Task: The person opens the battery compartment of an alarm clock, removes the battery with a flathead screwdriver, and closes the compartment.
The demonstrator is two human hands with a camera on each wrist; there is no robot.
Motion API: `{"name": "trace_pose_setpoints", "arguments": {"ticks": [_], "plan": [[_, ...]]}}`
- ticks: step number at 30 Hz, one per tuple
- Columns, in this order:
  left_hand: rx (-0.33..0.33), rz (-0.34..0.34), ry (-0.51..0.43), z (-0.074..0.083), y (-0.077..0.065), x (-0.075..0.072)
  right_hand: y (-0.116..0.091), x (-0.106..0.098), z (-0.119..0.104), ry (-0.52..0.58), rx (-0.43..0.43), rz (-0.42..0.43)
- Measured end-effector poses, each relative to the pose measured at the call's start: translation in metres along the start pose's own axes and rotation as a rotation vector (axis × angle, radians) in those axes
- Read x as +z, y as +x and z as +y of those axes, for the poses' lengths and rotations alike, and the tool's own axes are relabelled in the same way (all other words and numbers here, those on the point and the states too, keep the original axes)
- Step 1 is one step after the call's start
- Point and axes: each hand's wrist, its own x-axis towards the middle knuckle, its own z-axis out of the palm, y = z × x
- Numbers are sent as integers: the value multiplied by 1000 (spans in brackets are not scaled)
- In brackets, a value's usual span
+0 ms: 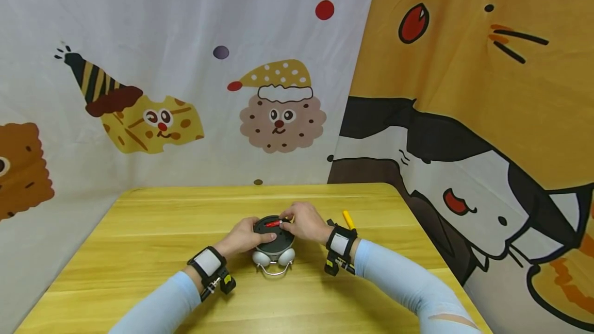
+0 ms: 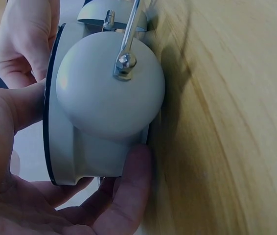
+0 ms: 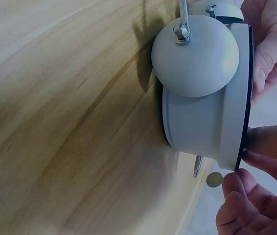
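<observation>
A twin-bell alarm clock [image 1: 277, 244] lies face down on the table, its black back up and its two white bells [image 2: 111, 85] toward the person. In the back's slot lies a red battery [image 1: 273, 223]. My left hand [image 1: 241, 236] grips the clock's left side, thumb across the back and fingers curled round the pale casing [image 2: 97, 156]. My right hand [image 1: 306, 222] has its thumb and forefinger at the right end of the battery, seemingly pinching it. The right wrist view shows those fingertips [image 3: 258, 142] at the back's edge, with the battery hidden there.
The clock stands on a yellow wood-grain table [image 1: 176, 210]. A yellow stick-like handle [image 1: 348, 219] lies beyond the right wrist, partly hidden. Metal legs [image 3: 197, 166] stick out from the clock's far side. A printed cloth [image 1: 185, 40] hangs behind the table.
</observation>
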Motion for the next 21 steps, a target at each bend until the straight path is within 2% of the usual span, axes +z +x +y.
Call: {"name": "trace_pose_setpoints", "arguments": {"ticks": [14,21], "plan": [[2,-10,-1,1,0,0,0,-1,0,-49,-61,26],[2,-1,2,4,-3,0,1,3,-1,24,-34,21]]}}
